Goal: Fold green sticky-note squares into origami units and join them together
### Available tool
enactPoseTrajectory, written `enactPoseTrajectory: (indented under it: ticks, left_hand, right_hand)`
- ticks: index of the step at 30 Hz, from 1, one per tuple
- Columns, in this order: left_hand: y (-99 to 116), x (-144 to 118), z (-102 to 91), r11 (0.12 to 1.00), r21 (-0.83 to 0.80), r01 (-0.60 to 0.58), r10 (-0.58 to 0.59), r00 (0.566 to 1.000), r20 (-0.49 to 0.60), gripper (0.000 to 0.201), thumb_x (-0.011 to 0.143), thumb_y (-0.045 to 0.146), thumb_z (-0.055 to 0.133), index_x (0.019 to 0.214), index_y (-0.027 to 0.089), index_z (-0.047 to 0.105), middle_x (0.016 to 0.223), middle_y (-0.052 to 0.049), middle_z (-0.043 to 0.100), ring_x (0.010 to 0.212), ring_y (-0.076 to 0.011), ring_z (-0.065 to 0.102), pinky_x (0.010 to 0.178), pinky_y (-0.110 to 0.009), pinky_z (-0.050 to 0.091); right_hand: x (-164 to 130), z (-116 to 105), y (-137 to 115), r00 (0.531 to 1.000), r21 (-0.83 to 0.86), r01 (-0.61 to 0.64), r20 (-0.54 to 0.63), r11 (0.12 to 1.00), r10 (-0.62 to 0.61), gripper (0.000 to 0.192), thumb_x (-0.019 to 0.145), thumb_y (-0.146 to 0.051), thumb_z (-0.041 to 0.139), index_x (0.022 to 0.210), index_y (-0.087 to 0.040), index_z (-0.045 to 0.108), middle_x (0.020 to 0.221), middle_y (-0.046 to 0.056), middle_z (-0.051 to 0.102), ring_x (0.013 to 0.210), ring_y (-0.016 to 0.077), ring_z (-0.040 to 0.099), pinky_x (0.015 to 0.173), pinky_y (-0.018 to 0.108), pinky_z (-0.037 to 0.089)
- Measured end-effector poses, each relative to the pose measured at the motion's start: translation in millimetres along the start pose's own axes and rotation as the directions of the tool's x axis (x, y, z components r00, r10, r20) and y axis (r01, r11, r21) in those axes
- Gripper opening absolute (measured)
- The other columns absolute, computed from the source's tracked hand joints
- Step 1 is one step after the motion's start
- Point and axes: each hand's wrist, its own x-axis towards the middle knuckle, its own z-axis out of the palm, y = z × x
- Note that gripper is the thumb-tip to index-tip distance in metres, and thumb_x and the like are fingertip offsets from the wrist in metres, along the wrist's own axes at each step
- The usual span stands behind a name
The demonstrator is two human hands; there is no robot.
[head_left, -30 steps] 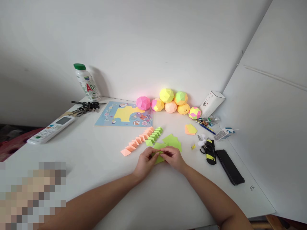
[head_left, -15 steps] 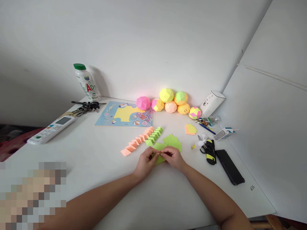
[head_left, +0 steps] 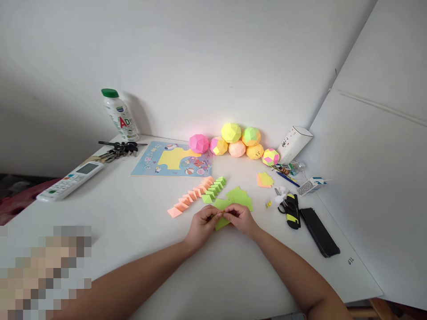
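Note:
My left hand (head_left: 204, 223) and my right hand (head_left: 242, 219) meet at the table's middle, fingertips pinched together on a green piece of paper (head_left: 221, 223). The fingers cover its upper edge, so any fold there is hidden. Just beyond my hands lie loose green paper sheets (head_left: 240, 198). To the left of them runs a row of folded green paper pieces (head_left: 213, 190), with a longer row of folded peach paper pieces (head_left: 189, 198) beside it.
Faceted paper balls (head_left: 231, 133) stand along the wall, near a blue picture board (head_left: 147, 164). Yellow and orange paper (head_left: 266, 179), scissors (head_left: 283, 205), a cutter (head_left: 293, 213) and a black phone (head_left: 320, 232) lie right. A bottle (head_left: 120, 118), keys (head_left: 125, 149) and a remote (head_left: 70, 181) are left.
Both hands keep their pinch on the green paper in nearly the same place. The whole view has shifted very slightly.

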Motion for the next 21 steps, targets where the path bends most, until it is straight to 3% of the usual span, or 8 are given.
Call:
enactPoseTrajectory:
  ticks: [9,21]
  left_hand:
    - [-0.9,-2.3,1.4,0.983,-0.063,0.174,-0.172,0.984,0.036,0.022,0.075,0.037,0.06,0.08,0.017,0.068,0.077,-0.004,0.067,0.07,-0.0167,0.059,0.063,-0.026,0.047]
    - [5.2,-2.5,0.8,0.985,-0.063,0.159,-0.157,0.987,0.032,0.025,0.074,0.04,0.06,0.075,0.016,0.066,0.069,-0.002,0.063,0.061,-0.0139,0.056,0.054,-0.024,0.045]
  right_hand:
    - [-0.4,-0.9,1.9,0.999,0.034,-0.027,-0.016,0.999,0.028,0.014,0.072,-0.03,0.067,0.072,-0.017,0.062,0.063,-0.001,0.055,0.052,0.0102,0.049,0.045,0.021,0.043]
    - [0.1,-1.1,-4.3,0.999,0.004,-0.033,0.012,0.999,0.033,0.014,0.073,-0.029,0.066,0.071,-0.016,0.062,0.062,-0.001,0.054,0.053,0.0096,0.048,0.047,0.021,0.041]
